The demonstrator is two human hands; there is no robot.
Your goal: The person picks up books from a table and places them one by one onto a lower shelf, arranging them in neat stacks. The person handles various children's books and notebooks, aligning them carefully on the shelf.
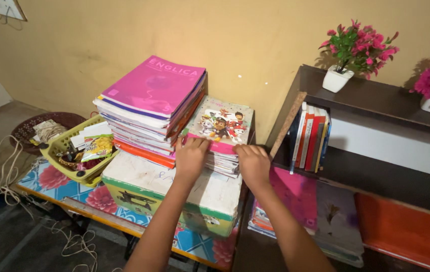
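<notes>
My left hand (190,157) and my right hand (253,163) both press on the near edge of a short stack of books (221,146) topped by a cartoon-cover book (220,121). Fingers curl over that near edge of the stack. The stack rests on a white-topped green box (144,176). Beside it on the left, a taller stack of books (149,116) carries a pink book (155,83) on top.
A yellow-green basket (58,146) of small items sits at the left, a dark round basket (28,128) behind it. A dark shelf (376,95) at right holds upright books (309,136), flat books (320,211), an orange folder (406,229) and two flower pots (338,78). Cord (8,171) trails on the floor.
</notes>
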